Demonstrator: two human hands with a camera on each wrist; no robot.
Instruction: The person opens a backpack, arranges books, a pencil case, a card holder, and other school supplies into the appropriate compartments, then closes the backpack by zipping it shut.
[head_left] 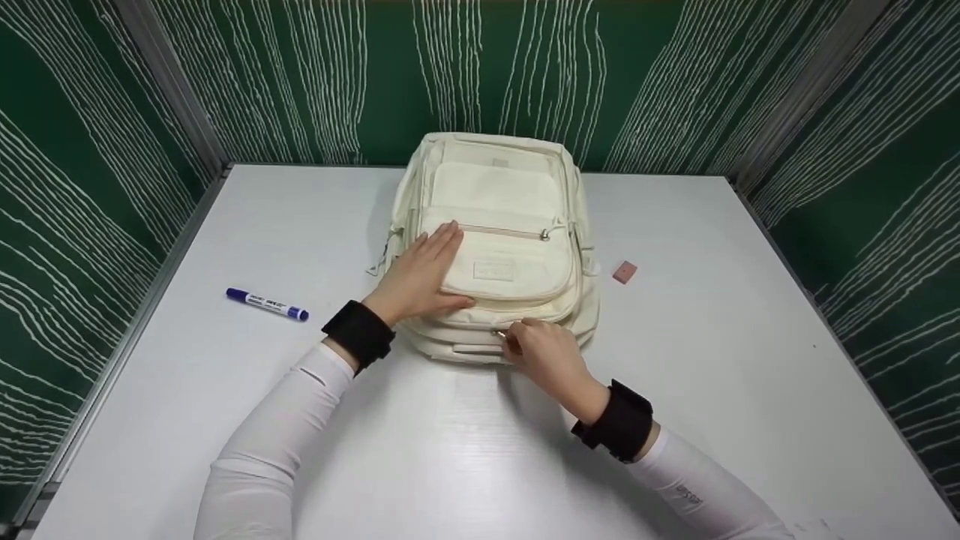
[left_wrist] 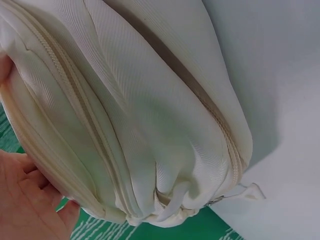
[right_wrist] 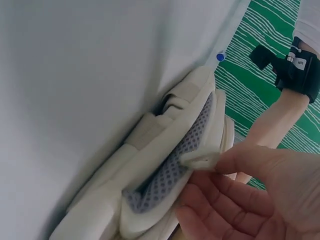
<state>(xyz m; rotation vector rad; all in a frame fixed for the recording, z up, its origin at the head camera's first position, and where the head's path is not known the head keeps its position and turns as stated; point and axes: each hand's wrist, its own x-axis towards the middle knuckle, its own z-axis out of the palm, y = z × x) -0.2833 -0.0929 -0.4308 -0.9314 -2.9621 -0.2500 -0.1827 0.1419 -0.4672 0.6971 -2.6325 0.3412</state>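
Note:
A cream backpack [head_left: 495,187] lies on the table, front face up. My left hand [head_left: 422,277] rests on its front at the left, fingers extended and thumb apart; in the left wrist view this hand [left_wrist: 30,200] is at the edge of a front compartment. At the end nearest me, my right hand [head_left: 547,356] pinches a zipper pull [right_wrist: 200,159] between thumb and curled fingers. Grey mesh [right_wrist: 172,170] shows beside that pull in the right wrist view. Another zipper pull [head_left: 545,235] sits on the front pocket.
A blue marker [head_left: 267,304] lies on the white table [head_left: 465,450] left of the backpack. To the right is a small pink block [head_left: 625,271], perhaps an eraser. Green walls with white streaks [head_left: 517,67] border the table's back and sides.

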